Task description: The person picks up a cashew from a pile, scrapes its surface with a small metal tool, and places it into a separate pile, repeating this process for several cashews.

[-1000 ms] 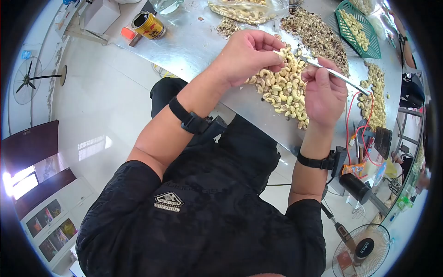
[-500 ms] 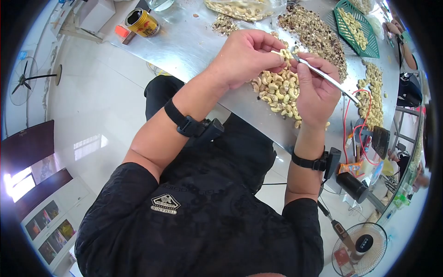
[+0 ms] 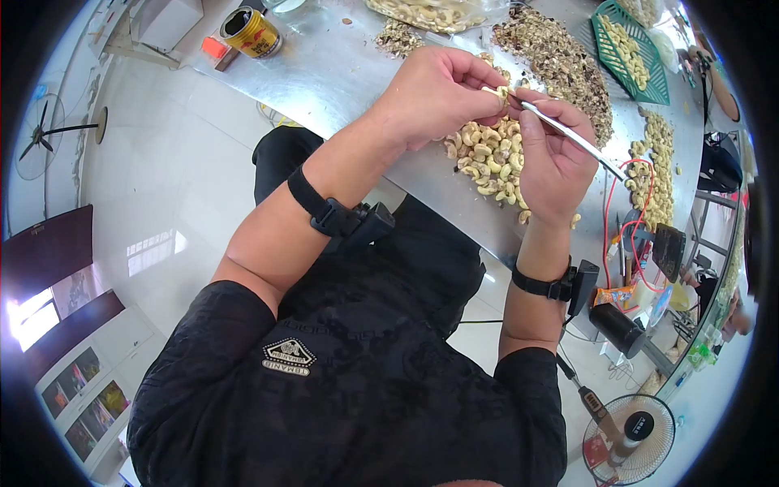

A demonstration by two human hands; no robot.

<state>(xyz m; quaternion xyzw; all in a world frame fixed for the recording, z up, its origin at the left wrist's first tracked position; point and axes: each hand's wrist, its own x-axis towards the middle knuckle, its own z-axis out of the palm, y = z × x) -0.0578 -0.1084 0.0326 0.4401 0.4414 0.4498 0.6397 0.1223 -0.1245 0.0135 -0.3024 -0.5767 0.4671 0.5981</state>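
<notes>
My left hand (image 3: 442,93) pinches a pale cashew (image 3: 501,92) between thumb and fingertips, above the metal table. Close by on the right, my right hand (image 3: 558,158) is closed on a slim silver-white tool (image 3: 574,136), whose tip points at the cashew. The exact contact between tip and nut is hidden by the fingers. Beneath and between both hands lies a pile of cashews (image 3: 491,161). Behind them spreads a heap of brown nut fragments (image 3: 556,61).
The metal table (image 3: 324,77) holds a yellow can (image 3: 251,34), a green basket of cashews (image 3: 631,53), a bag of cashews (image 3: 430,15) and more cashews (image 3: 656,162) at right. A red cable (image 3: 607,219) loops beside tools. Another person's arm (image 3: 720,89) shows far right.
The view has shifted slightly. Both hands keep their grips near each other, and the tool's tip has moved a little at the cashew.
</notes>
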